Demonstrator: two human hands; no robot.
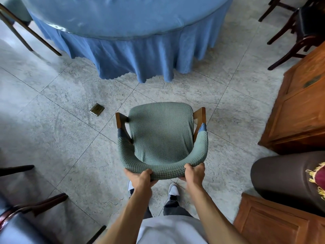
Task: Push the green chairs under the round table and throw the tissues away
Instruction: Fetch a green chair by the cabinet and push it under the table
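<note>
A green chair (161,132) with a waffle-textured cover and wooden arm posts stands on the tiled floor, seat facing the round table (123,16). The table wears a blue cloth whose skirt hangs to the floor, a gap of bare tile away from the chair's front. My left hand (140,176) grips the curved backrest at its lower left. My right hand (194,172) grips the same backrest at its lower right. Another green chair (14,9) shows partly at the table's upper left. No tissues are in view.
A small dark metal floor plate (97,109) lies left of the chair. Wooden cabinets (299,106) line the right side, with a dark rounded seat (284,178) below them. Dark wooden chairs (299,29) stand at top right; another chair (21,213) is at bottom left.
</note>
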